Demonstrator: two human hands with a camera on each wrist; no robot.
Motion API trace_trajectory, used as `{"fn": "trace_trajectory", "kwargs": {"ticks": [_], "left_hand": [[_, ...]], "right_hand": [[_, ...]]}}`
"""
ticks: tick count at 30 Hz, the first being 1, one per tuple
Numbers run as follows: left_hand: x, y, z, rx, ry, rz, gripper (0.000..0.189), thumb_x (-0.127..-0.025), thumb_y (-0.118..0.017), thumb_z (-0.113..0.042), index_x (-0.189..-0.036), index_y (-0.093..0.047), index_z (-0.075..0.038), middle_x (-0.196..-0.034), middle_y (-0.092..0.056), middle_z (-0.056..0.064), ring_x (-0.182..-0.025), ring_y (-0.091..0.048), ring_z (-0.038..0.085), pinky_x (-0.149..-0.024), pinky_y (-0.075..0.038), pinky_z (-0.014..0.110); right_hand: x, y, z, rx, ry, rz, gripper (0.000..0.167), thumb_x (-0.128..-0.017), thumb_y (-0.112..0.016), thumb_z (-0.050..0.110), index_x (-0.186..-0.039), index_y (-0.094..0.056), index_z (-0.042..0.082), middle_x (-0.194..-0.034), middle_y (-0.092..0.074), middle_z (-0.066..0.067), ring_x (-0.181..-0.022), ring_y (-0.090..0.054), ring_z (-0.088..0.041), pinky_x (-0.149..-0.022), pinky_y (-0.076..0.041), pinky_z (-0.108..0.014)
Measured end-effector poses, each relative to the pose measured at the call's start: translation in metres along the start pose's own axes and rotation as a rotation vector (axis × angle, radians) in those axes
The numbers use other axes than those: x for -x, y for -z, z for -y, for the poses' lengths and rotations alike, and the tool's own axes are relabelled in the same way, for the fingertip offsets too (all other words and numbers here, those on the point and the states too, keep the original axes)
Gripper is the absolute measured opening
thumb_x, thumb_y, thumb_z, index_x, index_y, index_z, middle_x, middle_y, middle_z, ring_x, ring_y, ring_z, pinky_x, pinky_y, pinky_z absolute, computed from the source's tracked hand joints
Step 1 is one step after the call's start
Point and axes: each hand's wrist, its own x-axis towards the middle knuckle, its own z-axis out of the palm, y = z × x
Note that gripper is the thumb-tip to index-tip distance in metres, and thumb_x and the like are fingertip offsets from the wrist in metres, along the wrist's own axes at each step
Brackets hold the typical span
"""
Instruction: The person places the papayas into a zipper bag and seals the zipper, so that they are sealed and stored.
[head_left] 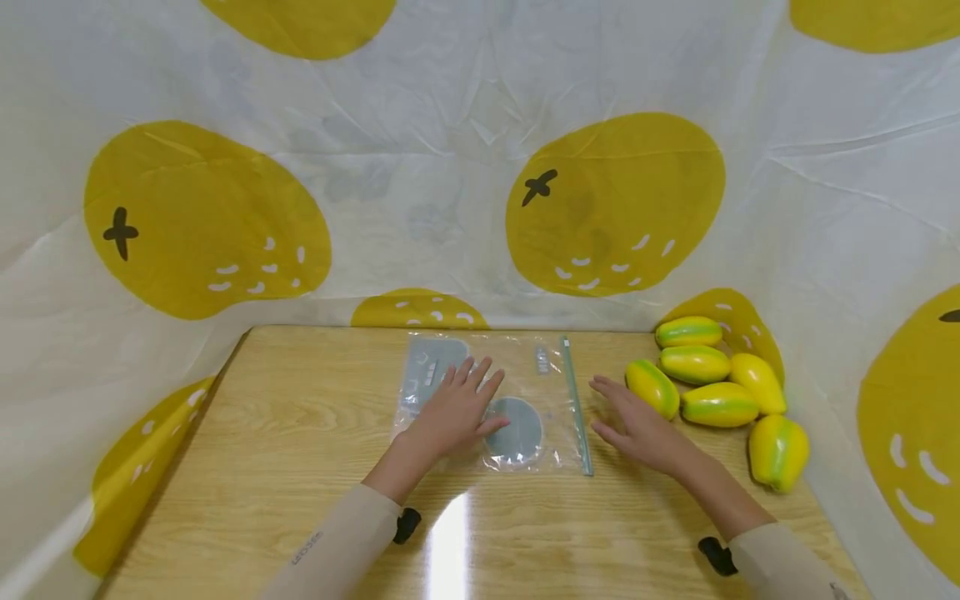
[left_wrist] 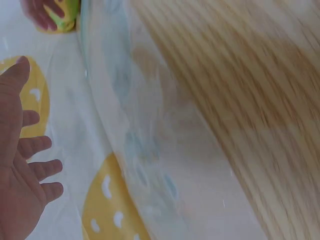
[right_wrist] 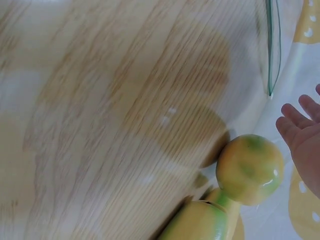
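The left hand (head_left: pixel 453 412), spread wide and empty, is reaching over a clear, grey-printed plastic zip bag (head_left: pixel 517 427), likely light, limp and slippery, whose stiff-looking grey-green slider strip (head_left: pixel 576 408) at three o'clock, near the likewise spread, empty right hand (head_left: pixel 643 429), is probably offering the best hold.

clear rectangular plastic bag (head_left: pixel 525 433) on tan wooden table (head_left: pixel 300 417) | six yellow oval fruits (head_left: pixel 720 405) chilling off to its right

Fruits (head_left: pixel 722 405) are green-streaked yellow, the clear bag (head_left: pixel 522 421) printed blue-grey, the white cloth (head_left: pixel 420 183) mustard-patterned.
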Motion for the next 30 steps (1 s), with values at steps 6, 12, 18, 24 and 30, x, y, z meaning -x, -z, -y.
{"fn": "trace_trajectory", "kwargs": {"ticks": [6,12,18,24,30], "left_hand": [[-0.019,-0.008,-0.023,0.011,-0.042,0.056,0.077,-0.102,-0.048,-0.063,-0.161,-0.036,-0.015,-0.169,-0.029,0.015,-0.155,-0.028,0.041,-0.123,-0.029,0.057],[-0.03,-0.016,-0.038,-0.026,-0.035,0.105,0.075,-0.102,-0.047,-0.064,-0.161,-0.037,-0.018,-0.169,-0.031,0.012,-0.156,-0.027,0.039,-0.125,-0.027,0.055],[-0.038,-0.025,-0.046,-0.013,-0.049,0.152,0.078,-0.1,-0.051,-0.065,-0.161,-0.037,-0.018,-0.168,-0.031,0.013,-0.155,-0.028,0.04,-0.124,-0.029,0.055],[-0.044,-0.036,-0.051,0.014,-0.058,0.17,0.079,-0.098,-0.053,-0.065,-0.161,-0.037,-0.018,-0.169,-0.03,0.013,-0.155,-0.029,0.038,-0.122,-0.033,0.054],[-0.046,-0.044,-0.058,0.12,-0.027,0.219,0.081,-0.098,-0.052,-0.066,-0.162,-0.035,-0.019,-0.17,-0.027,0.013,-0.155,-0.028,0.039,-0.117,-0.037,0.061]], "right_hand": [[-0.002,0.0,-0.006,0.025,0.02,0.033,0.058,-0.099,-0.069,0.019,-0.148,-0.048,-0.004,-0.155,-0.045,-0.027,-0.141,-0.045,-0.049,-0.111,-0.039,-0.066],[-0.002,-0.002,-0.01,0.021,0.011,0.068,0.058,-0.098,-0.072,0.018,-0.146,-0.051,-0.005,-0.154,-0.047,-0.027,-0.139,-0.048,-0.048,-0.11,-0.041,-0.063],[-0.001,-0.007,-0.015,0.021,-0.015,0.088,0.057,-0.097,-0.073,0.021,-0.146,-0.053,-0.002,-0.155,-0.047,-0.026,-0.14,-0.048,-0.047,-0.111,-0.041,-0.063],[0.0,-0.015,-0.018,0.032,-0.021,0.104,0.058,-0.097,-0.073,0.023,-0.145,-0.054,-0.002,-0.156,-0.046,-0.025,-0.142,-0.044,-0.048,-0.113,-0.038,-0.065],[-0.001,-0.021,-0.018,0.06,0.03,0.079,0.055,-0.095,-0.075,0.022,-0.142,-0.058,-0.003,-0.154,-0.048,-0.026,-0.141,-0.046,-0.048,-0.111,-0.04,-0.064]]}}
